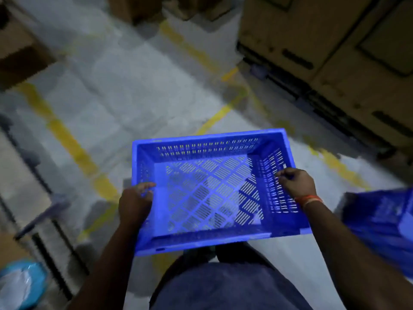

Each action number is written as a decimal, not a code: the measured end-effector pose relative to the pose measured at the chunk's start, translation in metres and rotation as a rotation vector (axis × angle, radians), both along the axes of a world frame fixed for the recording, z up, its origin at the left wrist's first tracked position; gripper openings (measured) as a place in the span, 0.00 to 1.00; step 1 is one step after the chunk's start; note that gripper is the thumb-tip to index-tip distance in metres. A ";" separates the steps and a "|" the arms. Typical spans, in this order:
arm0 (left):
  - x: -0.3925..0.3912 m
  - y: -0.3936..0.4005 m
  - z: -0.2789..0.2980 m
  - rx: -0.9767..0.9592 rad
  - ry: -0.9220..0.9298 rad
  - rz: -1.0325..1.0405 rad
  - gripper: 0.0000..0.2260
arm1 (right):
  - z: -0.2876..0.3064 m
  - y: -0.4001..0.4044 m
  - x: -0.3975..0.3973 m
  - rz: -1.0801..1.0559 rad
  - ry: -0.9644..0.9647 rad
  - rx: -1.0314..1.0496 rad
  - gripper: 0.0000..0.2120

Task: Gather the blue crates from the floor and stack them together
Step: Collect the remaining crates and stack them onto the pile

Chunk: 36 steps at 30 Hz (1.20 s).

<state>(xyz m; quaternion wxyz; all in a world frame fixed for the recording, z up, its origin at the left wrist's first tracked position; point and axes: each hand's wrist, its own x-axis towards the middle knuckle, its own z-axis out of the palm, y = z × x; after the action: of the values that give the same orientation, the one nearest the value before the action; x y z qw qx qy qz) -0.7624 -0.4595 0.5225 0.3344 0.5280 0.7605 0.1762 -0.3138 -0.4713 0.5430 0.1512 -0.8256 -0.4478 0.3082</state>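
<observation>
I hold an empty blue perforated crate [210, 191] level in front of my waist, above the grey floor. My left hand [135, 203] grips its left wall, fingers curled over the rim. On the opposite side my right hand [296, 183], with an orange band at the wrist, is closed on the right wall. More blue crate plastic [382, 222], blurred and seemingly a stack, stands at the right edge beside my right forearm.
Yellow lines [67, 139] cross the concrete floor. Tall cardboard boxes on a dark pallet [335, 52] fill the upper right. More brown boxes [20, 48] sit at the upper left and top. A light blue bag [22, 285] lies at the lower left by racking.
</observation>
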 end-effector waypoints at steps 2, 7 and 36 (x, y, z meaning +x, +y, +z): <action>0.031 0.011 0.007 -0.018 -0.015 -0.095 0.13 | 0.005 -0.040 0.029 -0.147 0.029 0.015 0.04; 0.137 0.032 0.023 -0.042 0.007 -0.365 0.08 | 0.014 -0.147 0.100 -0.481 0.064 0.084 0.03; 0.887 -0.193 -0.002 -0.058 -0.084 -0.914 0.09 | 0.013 -0.551 0.678 -1.018 -0.052 0.003 0.04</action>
<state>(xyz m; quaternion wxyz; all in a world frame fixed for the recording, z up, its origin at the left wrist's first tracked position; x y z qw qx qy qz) 0.1249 -0.6525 0.5206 0.4229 0.7920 0.4402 0.0104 0.3638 -1.0224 0.5556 0.2723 -0.9463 0.0073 0.1743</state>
